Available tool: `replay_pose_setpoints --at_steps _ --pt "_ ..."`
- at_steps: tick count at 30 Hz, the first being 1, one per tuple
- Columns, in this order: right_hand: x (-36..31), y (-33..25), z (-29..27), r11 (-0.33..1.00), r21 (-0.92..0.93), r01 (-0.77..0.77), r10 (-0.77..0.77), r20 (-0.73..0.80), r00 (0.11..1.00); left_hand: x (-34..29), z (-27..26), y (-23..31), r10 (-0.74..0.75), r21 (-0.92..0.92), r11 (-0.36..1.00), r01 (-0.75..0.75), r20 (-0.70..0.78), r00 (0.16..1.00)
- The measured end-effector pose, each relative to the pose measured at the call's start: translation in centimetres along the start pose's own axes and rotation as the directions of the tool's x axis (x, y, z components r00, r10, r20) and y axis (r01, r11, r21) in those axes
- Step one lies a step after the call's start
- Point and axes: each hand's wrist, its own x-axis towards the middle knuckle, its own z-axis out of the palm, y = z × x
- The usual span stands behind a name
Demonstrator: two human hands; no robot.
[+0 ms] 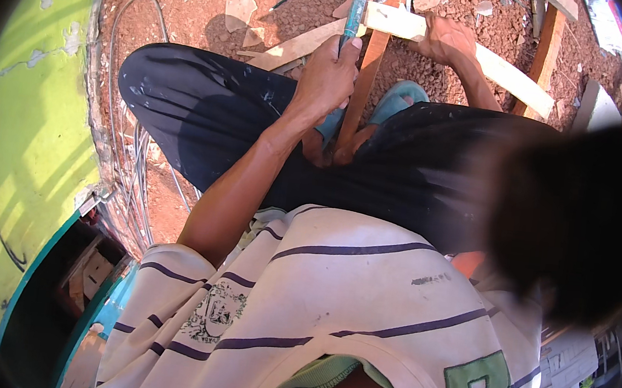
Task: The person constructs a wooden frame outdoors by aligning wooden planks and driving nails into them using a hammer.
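My left hand [328, 81] is closed around the teal handle of a claw hammer [355, 18]. The hammer's metal head is beyond my fist, close to a reddish-brown wooden beam [370, 68] that runs away from me between my feet. Across this beam lies a pale wooden slat [516, 84], slanting toward the right. My right hand [448, 42] grips that slat just right of the beam, its fingers partly hidden. A second pale slat [296, 45] slants off to the left, partly behind my left hand.
Reddish soil [193, 15] with broken tile pieces [239, 11] surrounds the wood. Another brown beam [547, 52] stands to the right. Loose wires [135, 168] lie beside a lime-green wall [40, 105]. My feet wear teal sandals [393, 100]. A blurred dark shape [581, 222] covers the right side.
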Motion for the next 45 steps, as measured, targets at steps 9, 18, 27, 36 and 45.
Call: replay_pose_setpoints --at_steps 9,18,27,36,45 --pt "0.4 0.1 0.6 0.999 -0.026 0.024 -0.024 0.018 1.000 1.4 -2.5 -0.8 0.069 0.211 0.975 -0.076 0.037 0.997" --pt "0.8 0.5 1.2 0.999 -0.040 0.030 -0.029 0.041 0.999 2.0 -2.4 -2.2 -0.019 0.149 0.989 0.011 0.056 0.998" --pt "0.6 0.5 1.3 0.998 -0.026 0.061 -0.061 0.011 0.998 2.3 -2.2 -2.3 -0.026 0.175 0.985 0.015 0.060 0.998" --pt "0.7 0.4 1.2 0.998 -0.048 0.035 -0.034 0.015 0.999 3.1 -2.1 -2.7 -0.075 0.163 0.984 0.067 0.044 0.996" --pt "-0.3 -0.6 0.1 0.999 -0.029 0.030 -0.030 -0.003 1.000 2.8 -2.4 -3.2 0.364 0.559 0.779 -0.285 -0.033 0.931"
